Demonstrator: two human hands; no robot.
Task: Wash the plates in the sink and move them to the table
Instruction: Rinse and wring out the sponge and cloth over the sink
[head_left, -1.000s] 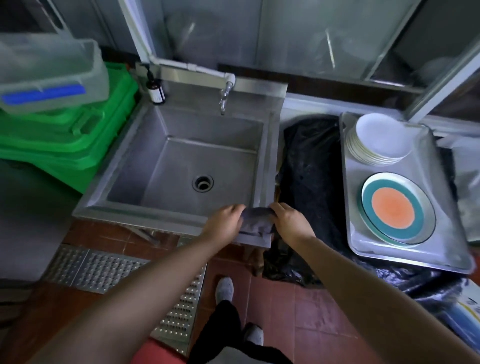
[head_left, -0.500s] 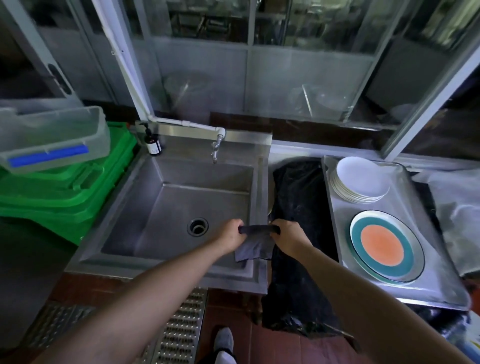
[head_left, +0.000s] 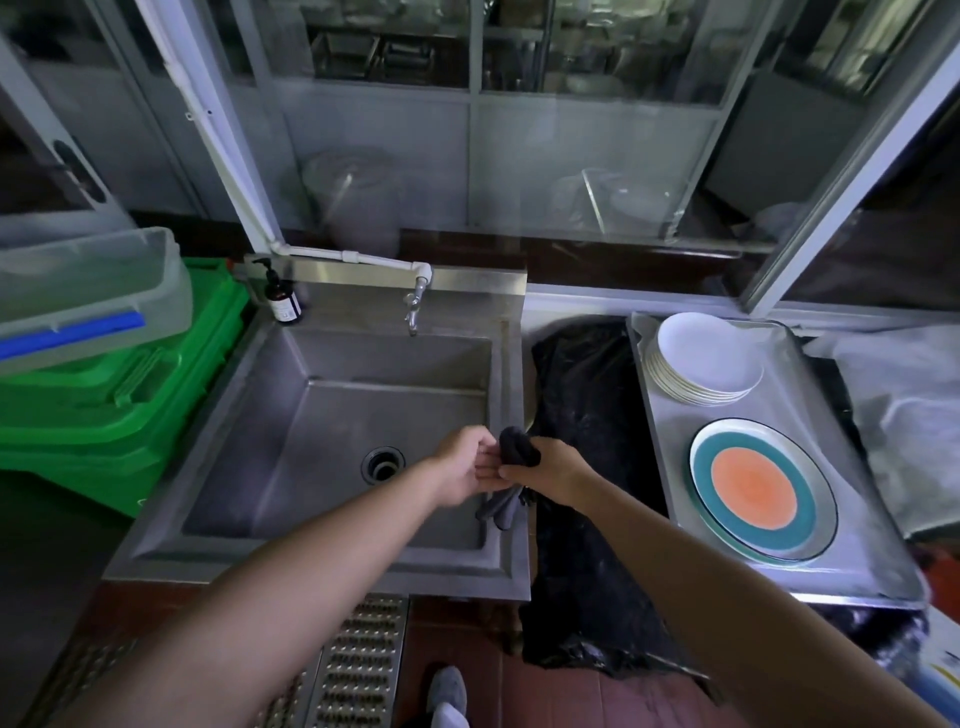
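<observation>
Two hands meet over the sink's (head_left: 249, 415) right edge: the right hand (head_left: 550, 470) has its grip clamped on a dark cloth (head_left: 511, 452), bunched above and hanging below, while the left hand (head_left: 462, 462) pinches at the cloth with loosely curled fingers. Washed plates sit on the steel tray (head_left: 852, 566) to the right, a white stack (head_left: 706, 358) at its far end and a teal-and-orange plate (head_left: 758, 488) near its front edge. I'd judge wringing is underway; twist firmly over the basin, so drips fall inside rather than on the floor.
</observation>
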